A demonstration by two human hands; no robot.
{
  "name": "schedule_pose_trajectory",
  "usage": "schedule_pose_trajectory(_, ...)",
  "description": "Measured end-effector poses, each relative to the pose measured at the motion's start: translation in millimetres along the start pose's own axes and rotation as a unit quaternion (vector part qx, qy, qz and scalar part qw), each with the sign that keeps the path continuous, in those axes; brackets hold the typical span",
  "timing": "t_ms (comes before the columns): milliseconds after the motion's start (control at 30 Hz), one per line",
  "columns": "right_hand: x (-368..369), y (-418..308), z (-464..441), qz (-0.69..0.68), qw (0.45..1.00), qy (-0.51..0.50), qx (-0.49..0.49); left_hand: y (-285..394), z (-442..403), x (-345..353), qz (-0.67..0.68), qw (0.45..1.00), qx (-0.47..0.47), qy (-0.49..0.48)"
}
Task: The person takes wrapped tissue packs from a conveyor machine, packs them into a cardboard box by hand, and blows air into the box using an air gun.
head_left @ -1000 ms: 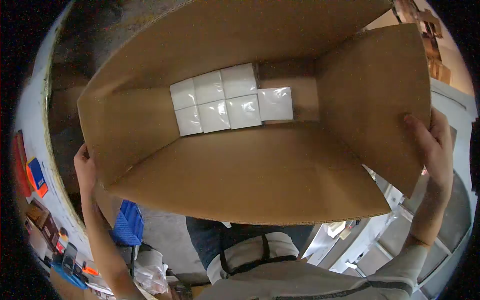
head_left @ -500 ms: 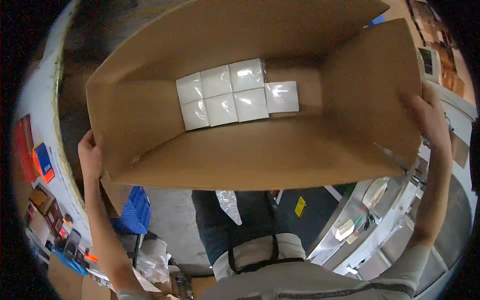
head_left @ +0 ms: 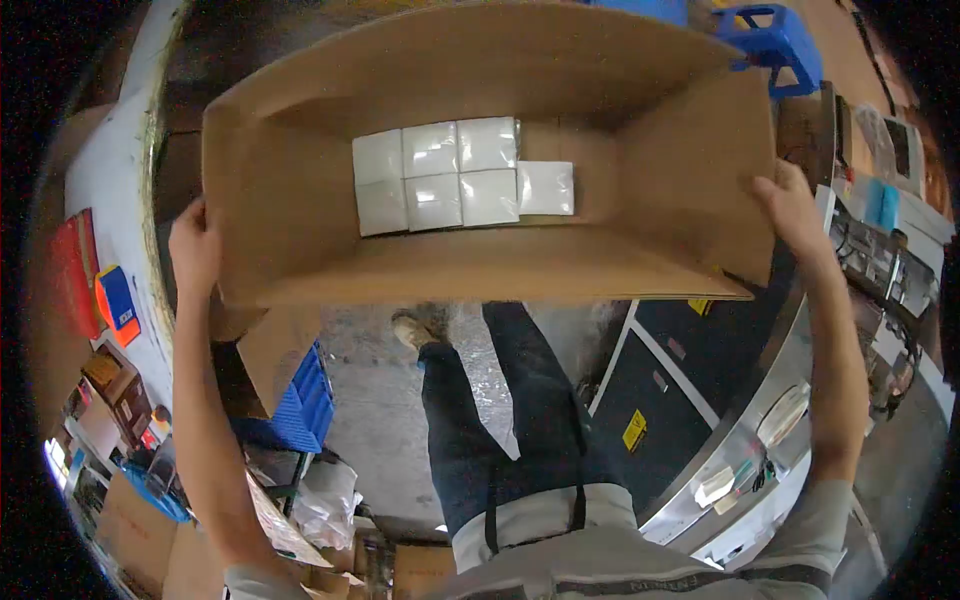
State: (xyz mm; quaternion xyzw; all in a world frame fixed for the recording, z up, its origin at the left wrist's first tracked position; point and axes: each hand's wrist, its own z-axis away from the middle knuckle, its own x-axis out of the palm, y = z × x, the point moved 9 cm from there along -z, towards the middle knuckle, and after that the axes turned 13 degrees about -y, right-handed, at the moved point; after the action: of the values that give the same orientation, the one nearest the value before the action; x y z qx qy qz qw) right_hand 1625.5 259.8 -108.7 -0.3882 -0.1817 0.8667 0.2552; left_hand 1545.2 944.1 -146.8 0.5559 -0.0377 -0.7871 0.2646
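Note:
A large open cardboard box (head_left: 480, 270) is held up in front of me, between both hands. My left hand (head_left: 195, 245) grips its left end, fingers partly hidden by the cardboard. On the opposite end, my right hand (head_left: 795, 210) is closed over the side wall, with the thumb showing inside. Several white square packs (head_left: 435, 200) in shiny clear wrap lie in two rows on the box's bottom, toward the left. One white pack (head_left: 546, 188) extends the nearer row to the right. Bare cardboard shows on the right part of the bottom.
A blue plastic stool (head_left: 775, 45) stands beyond the box's far right corner. Along the right runs a metal-edged bench (head_left: 720, 470) with small items. At left are a blue crate (head_left: 300, 405), another carton (head_left: 280, 355) and a white curved edge (head_left: 125, 190). My legs stand on grey floor (head_left: 365, 400).
The box has moved up and away from my body, its near edge now higher in view. More floor, my legs and a shoe show below. Both hands still hold it.

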Motion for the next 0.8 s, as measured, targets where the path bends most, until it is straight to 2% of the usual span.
schedule_pose_trajectory(33, 7.5, 16.1, -3.6, -0.017, 1.0, -0.005, 0.0, 20.2, -14.4, -4.6, -0.046, 0.999, -0.013, 0.019)
schedule_pose_trajectory(100, 29.6, 59.7, -13.4, -0.047, 0.999, -0.016, -0.004, 52.2, -52.0, -6.6, -0.153, 0.983, 0.063, 0.077)
schedule_pose_trajectory(233, 92.3, 113.6, 3.1, -0.216, 0.975, 0.008, 0.053, 124.9, -97.9, -2.2, -0.164, 0.983, 0.05, 0.07)
schedule_pose_trajectory(367, 160.9, 184.4, 11.2, -0.296, 0.947, 0.016, 0.12, 161.2, -128.9, 6.0, -0.183, 0.979, 0.058, 0.067)
schedule_pose_trajectory(500, 212.7, 194.7, 13.6, -0.399, 0.91, 0.06, 0.089, 190.2, -157.1, 31.6, -0.195, 0.976, 0.084, 0.053)
schedule_pose_trajectory(567, 235.3, 217.9, 8.8, -0.412, 0.901, 0.073, 0.116, 202.6, -169.9, 52.4, -0.191, 0.974, 0.11, 0.049)
schedule_pose_trajectory(667, 249.4, 226.0, 6.7, -0.406, 0.904, 0.068, 0.11, 206.3, -187.4, 90.4, -0.196, 0.973, 0.12, 0.032)
schedule_pose_trajectory(767, 274.4, 267.2, -5.8, -0.39, 0.911, 0.102, 0.092, 189.9, -202.3, 134.6, -0.197, 0.975, 0.107, 0.005)
schedule_pose_trajectory(800, 282.4, 285.0, -6.8, -0.332, 0.929, 0.088, 0.138, 182.1, -204.0, 154.6, -0.201, 0.973, 0.114, -0.012)
